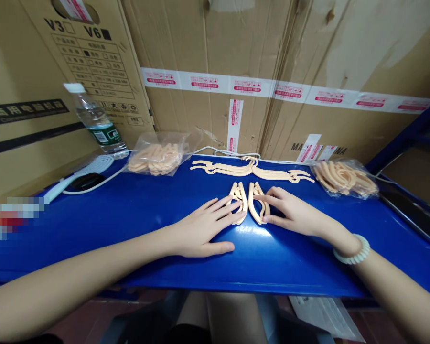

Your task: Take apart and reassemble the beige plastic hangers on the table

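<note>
Two small peach plastic pieces lie side by side on the blue table (129,224). My left hand (204,229) rests flat with fingers spread, its fingertips touching the left piece (239,198). My right hand (290,215) curls around the right piece (257,205), thumb and forefinger at its edges, a pale bead bracelet on the wrist. Behind them a row of joined peach pieces (251,171) lies across the table.
A clear bag of peach pieces (157,157) lies back left and another bag (346,177) back right. A water bottle (96,122), a white handheld device (79,174) with cable, and a dark tablet (412,212) stand around. Cardboard boxes (272,57) wall the back.
</note>
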Available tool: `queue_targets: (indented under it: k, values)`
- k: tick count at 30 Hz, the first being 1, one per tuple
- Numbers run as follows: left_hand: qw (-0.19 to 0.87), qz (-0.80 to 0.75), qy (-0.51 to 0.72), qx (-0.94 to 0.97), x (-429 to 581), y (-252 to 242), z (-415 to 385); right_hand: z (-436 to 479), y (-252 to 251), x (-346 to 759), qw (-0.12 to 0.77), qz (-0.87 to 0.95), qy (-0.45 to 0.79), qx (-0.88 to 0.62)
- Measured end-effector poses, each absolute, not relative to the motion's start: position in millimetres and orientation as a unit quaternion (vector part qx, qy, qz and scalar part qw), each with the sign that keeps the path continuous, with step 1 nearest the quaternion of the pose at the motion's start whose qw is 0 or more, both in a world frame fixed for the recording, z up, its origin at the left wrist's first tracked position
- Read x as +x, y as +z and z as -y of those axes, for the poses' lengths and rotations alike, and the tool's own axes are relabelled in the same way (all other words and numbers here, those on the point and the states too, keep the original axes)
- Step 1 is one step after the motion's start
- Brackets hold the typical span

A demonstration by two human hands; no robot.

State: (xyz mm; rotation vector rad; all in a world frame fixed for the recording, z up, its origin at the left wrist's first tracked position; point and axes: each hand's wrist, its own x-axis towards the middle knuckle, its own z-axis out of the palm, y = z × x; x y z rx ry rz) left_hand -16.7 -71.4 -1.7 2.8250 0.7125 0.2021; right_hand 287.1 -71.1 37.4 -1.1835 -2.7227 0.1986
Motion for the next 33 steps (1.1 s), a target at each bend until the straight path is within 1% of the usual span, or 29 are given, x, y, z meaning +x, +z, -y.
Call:
queue_targets:
  k: [8,21,33]
  values:
    - [0.111,-0.263,0.061,0.956,-18.4,-1.9,68.4,74.2,41.2,282.4,0.065,0.917,0.059,-0.389]
    - [0.115,-0.271,0.081,0.952,-20.6,-3.1,61.3,69.6,29.2,281.2,0.118,0.911,0.04,-0.393]
    - [0.147,-0.263,0.121,0.946,-20.0,-2.0,60.5,67.6,25.3,280.0,0.124,0.907,0.014,-0.402]
